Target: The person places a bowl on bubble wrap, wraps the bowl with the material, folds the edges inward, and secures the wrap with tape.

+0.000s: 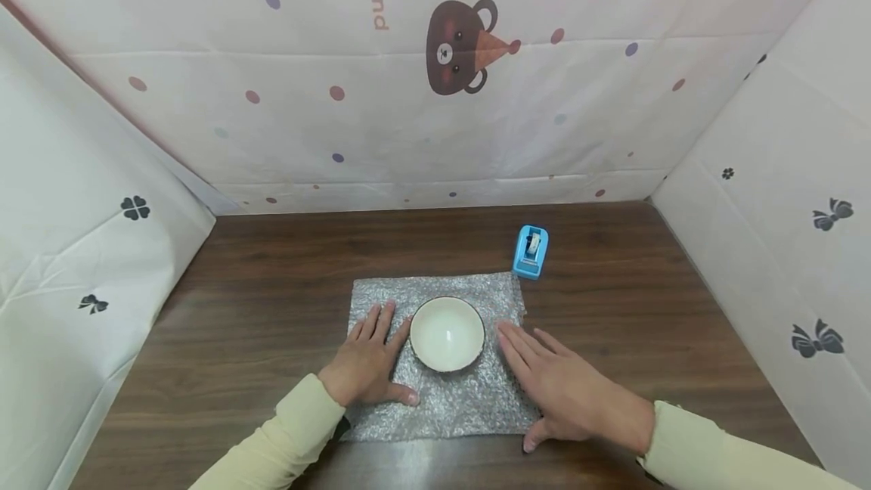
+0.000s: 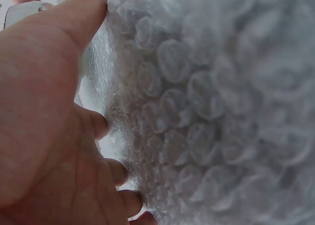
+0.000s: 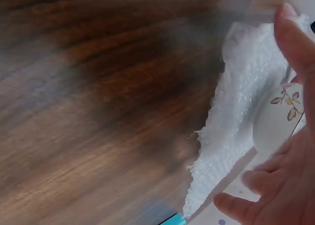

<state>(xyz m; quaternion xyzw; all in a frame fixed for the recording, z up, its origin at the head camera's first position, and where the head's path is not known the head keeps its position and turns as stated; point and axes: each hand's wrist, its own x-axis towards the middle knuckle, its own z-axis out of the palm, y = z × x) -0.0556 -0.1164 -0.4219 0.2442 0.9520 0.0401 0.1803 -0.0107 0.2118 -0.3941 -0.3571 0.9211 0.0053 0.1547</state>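
Observation:
A white bowl (image 1: 447, 334) with a thin dark rim stands upright on a sheet of bubble wrap (image 1: 463, 407) lying on the table. In the right wrist view the bowl's outside (image 3: 275, 119) shows a brown leaf pattern. My left hand (image 1: 367, 361) rests with spread fingers on the left part of the sheet, its index fingertip right at the bowl's rim. Over the sheet's right edge lies my right hand (image 1: 561, 384), fingers straight and thumb apart, a little to the right of the bowl. The left wrist view shows the bubbles (image 2: 197, 102) close up beside the palm.
A blue tape dispenser (image 1: 530, 252) stands at the far right corner of the bubble wrap. The dark wooden table (image 1: 272, 286) is bounded by a patterned white sheet at the back (image 1: 381, 127) and white sheets on the left (image 1: 82, 233) and right (image 1: 769, 248).

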